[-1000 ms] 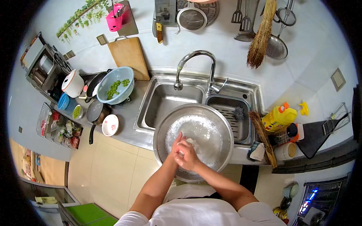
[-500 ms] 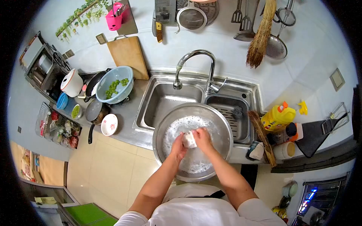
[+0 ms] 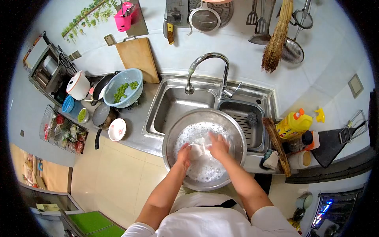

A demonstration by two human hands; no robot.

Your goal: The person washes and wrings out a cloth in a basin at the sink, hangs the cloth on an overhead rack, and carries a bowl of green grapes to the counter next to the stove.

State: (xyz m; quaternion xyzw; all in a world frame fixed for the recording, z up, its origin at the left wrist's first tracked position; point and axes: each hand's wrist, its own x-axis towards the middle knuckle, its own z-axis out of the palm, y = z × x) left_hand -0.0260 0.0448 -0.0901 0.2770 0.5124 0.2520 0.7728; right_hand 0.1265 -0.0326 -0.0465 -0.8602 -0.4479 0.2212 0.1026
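White cloth [image 3: 200, 151], flanked by half-open left hand [image 3: 184, 155] and right hand [image 3: 219, 147], hold unclear, could be dropped through slick suds [image 3: 205, 170].

- Bright, fairly even, cool-white light fills the room; its source is out of view.
- Highlights streak the chrome faucet [image 3: 225, 75] and steel basin [image 3: 236, 160].
- Soft glare lies on the floor tiles [image 3: 114, 173].
- The sink's right bowl [image 3: 258, 136] looks dimmer.
- Slight blur softens the right hand's [image 3: 218, 146] fingers; the white item [image 3: 200, 152] nearly merges with the pale suds [image 3: 205, 172].
- Wide-lens distortion bends the right-hand edges; black, faintly violet-fringed borders swallow the corners.
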